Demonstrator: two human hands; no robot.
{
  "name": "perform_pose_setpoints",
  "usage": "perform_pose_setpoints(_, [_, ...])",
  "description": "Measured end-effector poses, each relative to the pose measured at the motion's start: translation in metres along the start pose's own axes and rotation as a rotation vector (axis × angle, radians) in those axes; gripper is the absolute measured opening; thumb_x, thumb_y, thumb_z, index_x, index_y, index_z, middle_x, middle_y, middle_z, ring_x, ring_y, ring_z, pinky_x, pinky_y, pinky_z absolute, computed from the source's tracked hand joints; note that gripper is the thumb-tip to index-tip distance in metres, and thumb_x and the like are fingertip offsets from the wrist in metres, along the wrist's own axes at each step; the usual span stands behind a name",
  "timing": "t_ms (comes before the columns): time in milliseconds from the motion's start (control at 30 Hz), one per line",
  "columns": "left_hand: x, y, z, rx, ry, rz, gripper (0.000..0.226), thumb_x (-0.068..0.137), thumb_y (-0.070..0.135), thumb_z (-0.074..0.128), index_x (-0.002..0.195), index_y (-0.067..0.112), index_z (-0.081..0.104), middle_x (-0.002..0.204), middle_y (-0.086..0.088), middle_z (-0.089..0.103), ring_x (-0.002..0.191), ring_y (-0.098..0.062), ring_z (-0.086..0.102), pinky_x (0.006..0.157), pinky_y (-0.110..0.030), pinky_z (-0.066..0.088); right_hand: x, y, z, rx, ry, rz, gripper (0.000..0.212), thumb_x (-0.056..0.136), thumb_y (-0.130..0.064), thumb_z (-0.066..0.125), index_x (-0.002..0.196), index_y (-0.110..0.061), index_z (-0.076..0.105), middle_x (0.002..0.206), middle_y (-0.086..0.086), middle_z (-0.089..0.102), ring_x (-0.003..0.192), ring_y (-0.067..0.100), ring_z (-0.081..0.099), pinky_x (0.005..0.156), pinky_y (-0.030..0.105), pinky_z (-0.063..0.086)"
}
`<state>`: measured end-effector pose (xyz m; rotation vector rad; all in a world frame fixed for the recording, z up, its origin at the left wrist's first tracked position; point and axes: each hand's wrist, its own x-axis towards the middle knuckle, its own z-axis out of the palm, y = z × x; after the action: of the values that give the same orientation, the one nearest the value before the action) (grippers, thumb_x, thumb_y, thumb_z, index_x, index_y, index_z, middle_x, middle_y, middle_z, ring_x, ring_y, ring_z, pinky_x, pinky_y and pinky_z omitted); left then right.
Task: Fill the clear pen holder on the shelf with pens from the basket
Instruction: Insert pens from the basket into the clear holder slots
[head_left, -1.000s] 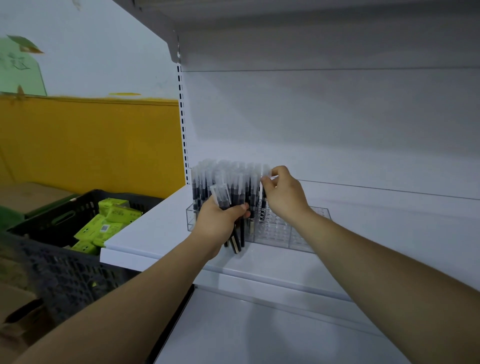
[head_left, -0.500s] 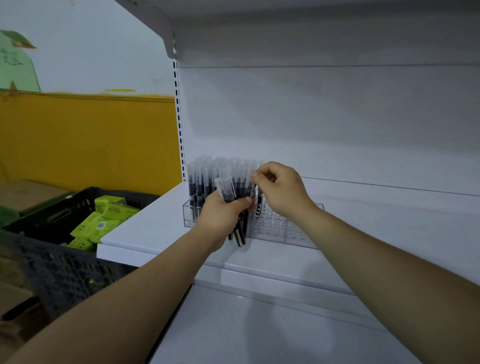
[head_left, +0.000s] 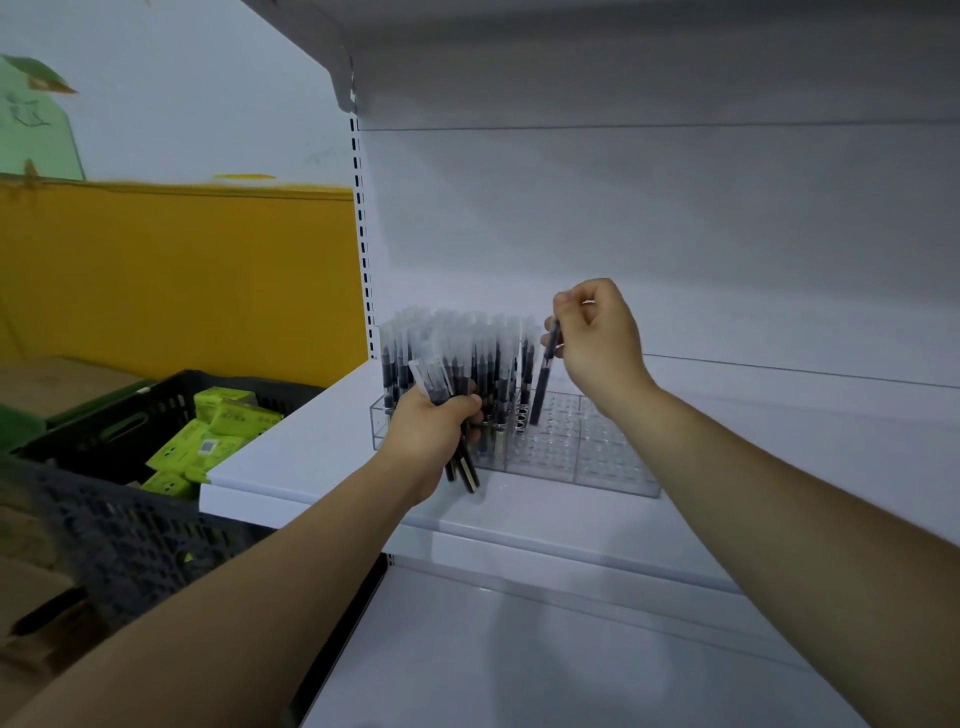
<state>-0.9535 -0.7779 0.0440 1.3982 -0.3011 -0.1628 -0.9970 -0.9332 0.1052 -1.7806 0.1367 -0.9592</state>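
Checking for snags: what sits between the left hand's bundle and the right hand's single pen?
Head view: upright pens standing in the clear pen holder fill the stretch between the left hand and the right hand.

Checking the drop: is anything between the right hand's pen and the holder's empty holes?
Nothing visible. The pen in the right hand hangs tilted over empty holes of the clear pen holder; the standing pens are just left of it.

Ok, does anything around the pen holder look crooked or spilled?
Nothing stands out. The pens in the clear pen holder stand upright; the one tilted pen is pinched in the right hand by the empty holes. The left hand grips a spare bundle.
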Motion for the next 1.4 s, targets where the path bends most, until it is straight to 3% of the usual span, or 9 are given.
perform_pose_setpoints(200, [0.001, 0.0, 0.001, -0.009, -0.015, -0.037, 0.011, 0.092, -0.001, 0.057, 0.093, 0.009, 0.062, 0.086, -0.01, 0.063, 0.079, -0.022, 0.059, 0.074, -0.036, 0.055, 0.002, 0.004, 0.004, 0.076, 0.082, -0.012, 0.016, 0.1, -0.023, 0.047, 0.086, -0.03, 0.043, 0.08, 0.0, 0.062, 0.073, 0.02, 0.067, 0.08, 0.045, 0.057])
perform_pose_setpoints(433, [-0.001, 0.001, 0.001, 0.051, -0.013, -0.003, 0.014, 0.091, 0.0, 0.058, 0.085, 0.012, 0.064, 0.08, -0.009, 0.064, 0.079, -0.026, 0.06, 0.083, -0.045, 0.056, -0.001, 0.013, 0.011, -0.03, 0.037, -0.035, 0.018, 0.099, -0.026, 0.049, 0.084, -0.035, 0.044, 0.081, 0.003, 0.066, 0.082, 0.024, 0.067, 0.08, 0.047, 0.056])
perform_pose_setpoints(533, [-0.001, 0.0, 0.0, 0.06, -0.028, 0.018, 0.011, 0.091, 0.004, 0.061, 0.088, 0.013, 0.066, 0.078, -0.007, 0.068, 0.078, -0.026, 0.063, 0.084, -0.049, 0.055, -0.005, 0.021, 0.014, -0.09, -0.01, -0.044, 0.008, 0.098, -0.028, 0.051, 0.091, -0.029, 0.048, 0.084, 0.003, 0.063, 0.077, 0.02, 0.062, 0.07, 0.034, 0.055])
perform_pose_setpoints(667, [-0.002, -0.001, 0.001, 0.02, -0.054, 0.043, 0.014, 0.092, 0.002, 0.059, 0.091, 0.015, 0.065, 0.083, -0.005, 0.07, 0.078, -0.02, 0.067, 0.08, -0.042, 0.055, -0.012, 0.031, 0.017, -0.216, -0.072, -0.044, 0.01, 0.097, -0.03, 0.051, 0.102, -0.021, 0.051, 0.077, -0.002, 0.058, 0.066, 0.012, 0.054, 0.054, 0.02, 0.04])
perform_pose_setpoints(833, [-0.001, -0.002, 0.002, -0.008, -0.032, 0.044, 0.014, 0.092, 0.0, 0.058, 0.088, 0.012, 0.064, 0.087, -0.006, 0.071, 0.083, -0.017, 0.068, 0.079, -0.027, 0.053, -0.01, 0.026, 0.016, -0.268, -0.104, -0.042, 0.012, 0.098, -0.03, 0.049, 0.102, -0.019, 0.049, 0.076, -0.002, 0.055, 0.065, 0.012, 0.052, 0.056, 0.024, 0.042])
perform_pose_setpoints(967, [-0.003, -0.001, 0.004, -0.013, -0.041, 0.035, 0.017, 0.093, 0.0, 0.055, 0.081, 0.011, 0.058, 0.083, -0.007, 0.07, 0.078, -0.02, 0.065, 0.082, -0.033, 0.054, -0.013, 0.026, 0.017, -0.381, -0.194, 0.009, 0.016, 0.098, -0.032, 0.05, 0.098, -0.017, 0.049, 0.073, 0.001, 0.055, 0.063, 0.016, 0.049, 0.056, 0.028, 0.041])
perform_pose_setpoints(1167, [-0.004, 0.002, 0.007, -0.046, -0.059, 0.043, 0.016, 0.094, -0.001, 0.054, 0.082, 0.009, 0.057, 0.083, -0.009, 0.067, 0.076, -0.019, 0.064, 0.076, -0.03, 0.054, -0.019, 0.02, 0.011, -0.285, -0.029, -0.105, 0.01, 0.094, -0.032, 0.056, 0.095, -0.022, 0.054, 0.096, -0.002, 0.056, 0.078, 0.003, 0.051, 0.066, 0.015, 0.037])
perform_pose_setpoints(1300, [-0.004, 0.004, 0.013, -0.03, -0.113, 0.092, 0.014, 0.093, -0.002, 0.054, 0.083, 0.007, 0.057, 0.082, -0.01, 0.064, 0.073, -0.015, 0.064, 0.076, -0.03, 0.053, -0.026, 0.009, 0.011, -0.29, -0.145, -0.193, 0.012, 0.091, -0.028, 0.061, 0.083, -0.021, 0.067, 0.084, -0.01, 0.052, 0.074, -0.002, 0.051, 0.066, 0.002, 0.035])
perform_pose_setpoints(1400, [-0.007, 0.005, 0.017, -0.015, -0.157, 0.118, 0.013, 0.094, -0.002, 0.053, 0.084, 0.005, 0.057, 0.081, -0.009, 0.063, 0.07, -0.012, 0.064, 0.071, -0.026, 0.051, -0.028, 0.007, 0.013, -0.312, -0.176, -0.203, 0.014, 0.092, -0.025, 0.061, 0.081, -0.017, 0.064, 0.082, -0.012, 0.05, 0.072, -0.001, 0.05, 0.064, 0.002, 0.034])
